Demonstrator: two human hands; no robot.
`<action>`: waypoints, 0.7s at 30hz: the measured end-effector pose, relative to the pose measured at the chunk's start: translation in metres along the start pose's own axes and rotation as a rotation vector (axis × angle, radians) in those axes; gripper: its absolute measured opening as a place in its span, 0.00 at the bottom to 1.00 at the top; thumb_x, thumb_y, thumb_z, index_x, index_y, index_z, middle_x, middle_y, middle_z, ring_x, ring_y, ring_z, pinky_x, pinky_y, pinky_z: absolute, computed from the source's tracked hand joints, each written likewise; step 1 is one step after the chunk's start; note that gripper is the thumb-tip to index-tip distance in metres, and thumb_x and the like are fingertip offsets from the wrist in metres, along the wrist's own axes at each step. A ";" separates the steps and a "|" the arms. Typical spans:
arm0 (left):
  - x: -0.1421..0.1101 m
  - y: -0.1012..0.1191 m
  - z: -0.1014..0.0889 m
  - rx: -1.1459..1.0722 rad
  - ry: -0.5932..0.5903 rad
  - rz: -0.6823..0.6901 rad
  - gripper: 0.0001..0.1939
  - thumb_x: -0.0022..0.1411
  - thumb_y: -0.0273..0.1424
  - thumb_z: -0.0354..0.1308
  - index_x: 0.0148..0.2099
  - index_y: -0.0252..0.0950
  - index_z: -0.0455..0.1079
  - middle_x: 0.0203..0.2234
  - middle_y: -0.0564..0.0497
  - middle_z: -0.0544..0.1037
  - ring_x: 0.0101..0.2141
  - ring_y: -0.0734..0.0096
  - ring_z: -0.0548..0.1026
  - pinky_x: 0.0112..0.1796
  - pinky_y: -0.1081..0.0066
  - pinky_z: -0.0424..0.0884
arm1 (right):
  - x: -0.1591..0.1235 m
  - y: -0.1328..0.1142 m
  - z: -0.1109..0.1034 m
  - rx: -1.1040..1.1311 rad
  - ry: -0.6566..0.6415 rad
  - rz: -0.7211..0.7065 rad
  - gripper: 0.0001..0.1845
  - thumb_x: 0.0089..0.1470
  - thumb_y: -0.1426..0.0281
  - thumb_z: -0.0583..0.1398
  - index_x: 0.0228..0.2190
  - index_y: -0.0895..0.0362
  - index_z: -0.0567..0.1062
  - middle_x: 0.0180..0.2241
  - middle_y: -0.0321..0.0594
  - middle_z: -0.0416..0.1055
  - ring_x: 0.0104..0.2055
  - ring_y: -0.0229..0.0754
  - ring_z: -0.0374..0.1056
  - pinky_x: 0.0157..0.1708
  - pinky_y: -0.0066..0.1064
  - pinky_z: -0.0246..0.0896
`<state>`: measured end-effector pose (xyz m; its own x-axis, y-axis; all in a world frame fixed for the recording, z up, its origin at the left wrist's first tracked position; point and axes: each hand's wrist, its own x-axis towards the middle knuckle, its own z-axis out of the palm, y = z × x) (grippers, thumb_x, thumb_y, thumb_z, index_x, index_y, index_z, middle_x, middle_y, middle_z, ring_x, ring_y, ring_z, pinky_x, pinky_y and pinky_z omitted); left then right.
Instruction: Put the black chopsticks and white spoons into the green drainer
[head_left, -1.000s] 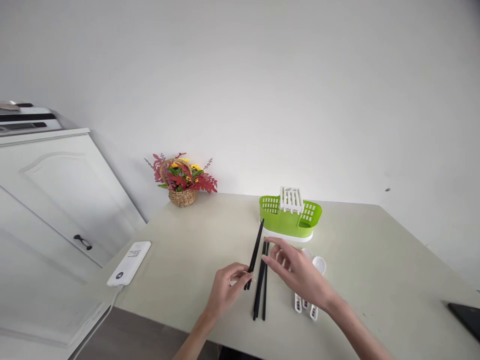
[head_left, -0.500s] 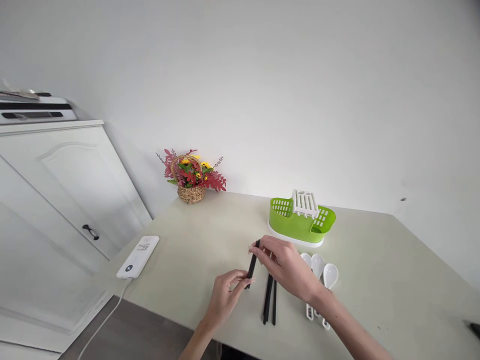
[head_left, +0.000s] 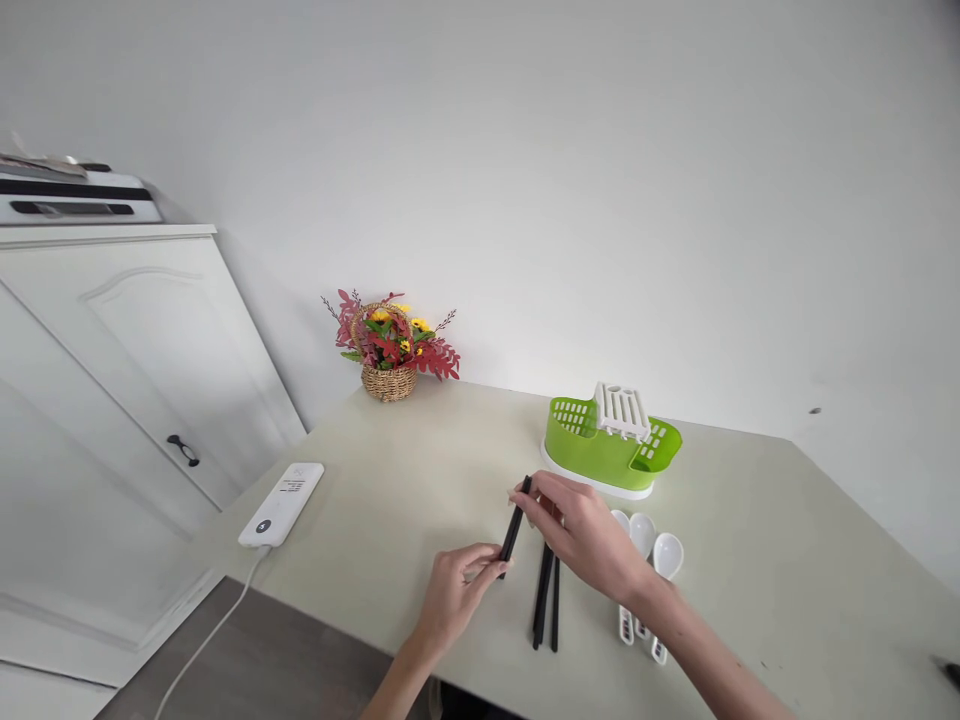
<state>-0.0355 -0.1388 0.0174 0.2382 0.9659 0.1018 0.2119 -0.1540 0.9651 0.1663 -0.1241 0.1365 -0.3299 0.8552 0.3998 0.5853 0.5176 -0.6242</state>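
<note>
A pair of black chopsticks (head_left: 513, 532) is held tilted over the table between my two hands. My left hand (head_left: 457, 590) pinches their lower end, and my right hand (head_left: 574, 525) grips near the upper end. Under my right hand lie more black chopsticks (head_left: 544, 600), their far ends partly hidden by it. Three white spoons (head_left: 667, 556) lie to the right, bowls away from me, with my right wrist crossing over part of them. Beyond my right hand stands a green utensil holder (head_left: 600, 455) with a white slotted rack on top and a white base.
A wicker basket of red and yellow flowers (head_left: 388, 384) stands at the back left of the table (head_left: 420, 470). Near the left edge lies a white power bank (head_left: 282, 503) with a cable hanging down. A white cabinet (head_left: 135, 400) adjoins on the left; a wall rises behind.
The whole view has shifted slightly, so things sit a little further right. Both hands keep their hold on the chopsticks, with little other visible movement.
</note>
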 end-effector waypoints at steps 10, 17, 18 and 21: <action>-0.002 -0.007 0.000 -0.039 0.014 0.007 0.14 0.65 0.42 0.64 0.41 0.36 0.81 0.40 0.47 0.86 0.41 0.58 0.85 0.45 0.67 0.82 | 0.009 -0.019 -0.014 0.077 0.018 0.030 0.13 0.70 0.61 0.54 0.35 0.51 0.73 0.31 0.32 0.74 0.27 0.35 0.63 0.30 0.29 0.58; -0.003 -0.011 -0.001 -0.023 -0.005 0.037 0.14 0.67 0.42 0.62 0.44 0.38 0.83 0.39 0.49 0.86 0.41 0.59 0.85 0.45 0.67 0.82 | 0.009 -0.026 -0.018 0.047 0.041 0.039 0.14 0.69 0.61 0.54 0.32 0.51 0.72 0.27 0.31 0.72 0.24 0.35 0.64 0.28 0.29 0.59; -0.003 -0.012 -0.002 -0.020 -0.009 0.046 0.14 0.67 0.42 0.62 0.45 0.39 0.83 0.39 0.49 0.86 0.41 0.59 0.85 0.45 0.66 0.82 | 0.008 -0.026 -0.017 0.048 0.046 0.043 0.14 0.69 0.61 0.54 0.32 0.51 0.72 0.26 0.31 0.72 0.23 0.35 0.64 0.28 0.29 0.59; -0.003 -0.013 -0.002 -0.013 -0.008 0.063 0.15 0.68 0.41 0.61 0.46 0.39 0.83 0.40 0.49 0.86 0.42 0.59 0.85 0.46 0.67 0.82 | 0.005 -0.026 -0.017 0.059 0.049 0.055 0.14 0.69 0.61 0.54 0.32 0.51 0.72 0.24 0.30 0.71 0.23 0.35 0.64 0.28 0.28 0.60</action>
<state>-0.0412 -0.1393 0.0052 0.2581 0.9526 0.1608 0.1836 -0.2118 0.9599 0.1615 -0.1341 0.1660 -0.2608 0.8809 0.3951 0.5568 0.4715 -0.6838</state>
